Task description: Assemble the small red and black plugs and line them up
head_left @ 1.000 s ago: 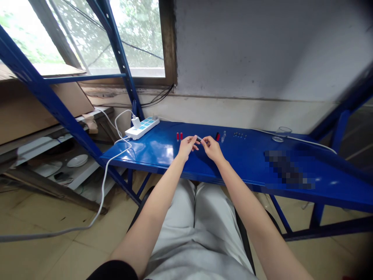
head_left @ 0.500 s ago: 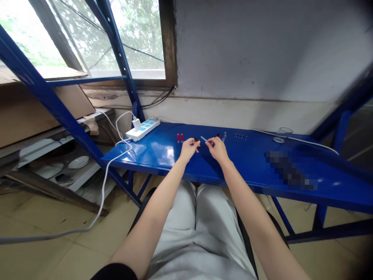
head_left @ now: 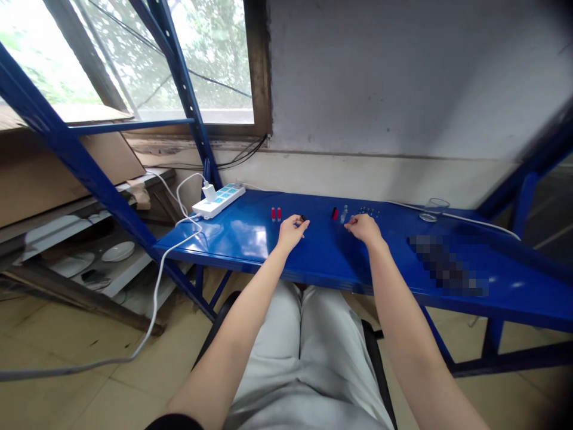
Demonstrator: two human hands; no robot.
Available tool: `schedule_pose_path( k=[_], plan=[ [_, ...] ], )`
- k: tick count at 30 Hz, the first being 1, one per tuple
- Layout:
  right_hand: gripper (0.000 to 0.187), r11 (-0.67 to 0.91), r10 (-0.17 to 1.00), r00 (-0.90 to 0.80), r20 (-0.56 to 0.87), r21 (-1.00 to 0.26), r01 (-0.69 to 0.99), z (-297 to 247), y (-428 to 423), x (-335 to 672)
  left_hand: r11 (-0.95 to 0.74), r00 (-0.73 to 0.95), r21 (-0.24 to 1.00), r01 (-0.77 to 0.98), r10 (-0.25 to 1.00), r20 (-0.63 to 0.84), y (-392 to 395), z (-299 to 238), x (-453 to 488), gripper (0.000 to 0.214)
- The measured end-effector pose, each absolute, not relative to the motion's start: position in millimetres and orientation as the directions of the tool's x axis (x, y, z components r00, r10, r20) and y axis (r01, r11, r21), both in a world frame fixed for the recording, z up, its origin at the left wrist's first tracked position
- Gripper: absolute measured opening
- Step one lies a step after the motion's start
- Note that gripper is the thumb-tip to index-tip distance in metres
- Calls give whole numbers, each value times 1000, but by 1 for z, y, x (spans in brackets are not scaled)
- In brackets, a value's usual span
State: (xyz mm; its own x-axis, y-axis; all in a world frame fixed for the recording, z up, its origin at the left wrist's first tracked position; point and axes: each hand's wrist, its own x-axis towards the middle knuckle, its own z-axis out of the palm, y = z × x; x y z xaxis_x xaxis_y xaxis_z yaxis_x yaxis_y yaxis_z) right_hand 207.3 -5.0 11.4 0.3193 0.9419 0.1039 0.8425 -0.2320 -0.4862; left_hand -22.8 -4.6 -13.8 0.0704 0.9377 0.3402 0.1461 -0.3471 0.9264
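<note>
Over the middle of the blue table my left hand [head_left: 292, 232] is closed, thumb and fingers round a small black piece [head_left: 303, 218] that looks like a cap. My right hand [head_left: 363, 228] is lower to the right, its fingertips pinched on a small clear tube [head_left: 352, 218], mostly hidden by the fingers. Just left of it stands another clear tube [head_left: 344, 213], with a black and red piece [head_left: 335, 213] beside that. Two small red tubes [head_left: 276, 214] stand together left of my left hand. Behind my right hand lie several tiny pieces [head_left: 369, 211], partly covered.
A white power strip [head_left: 218, 201] with a plug and cord sits at the table's left end. Toward the right are a clear round dish or cup [head_left: 433, 209] and a blurred-out dark object [head_left: 447, 266]. Blue uprights [head_left: 179, 77] frame the table [head_left: 242, 251].
My right hand has moved right, away from my left hand, carrying the clear tube to beside the other clear tube. My left hand has stayed nearly in place with the black piece.
</note>
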Motion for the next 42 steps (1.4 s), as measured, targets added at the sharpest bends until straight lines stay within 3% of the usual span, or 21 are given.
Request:
schedule_pose_path(
  k=[8,15,28,34,42],
  plan=[
    [19,-254,912,376,164,-495,831,-5,-5,190,-379,110,914,145,924,366,-5,-15,-13,20],
    [21,-238,909,356,217,-430,871,-9,-3,189,-448,198,810,380,894,402,11,-12,14,16],
    [23,-248,907,355,227,-394,885,-7,-4,188,-249,60,820,515,965,255,44,-11,73,12],
    [24,-245,904,357,235,-399,884,-8,-5,189,-315,110,689,653,939,325,43,-16,84,6],
    [25,-260,906,361,221,-382,887,-10,-3,190,-250,132,592,766,963,236,40,-8,85,11]
  ],
)
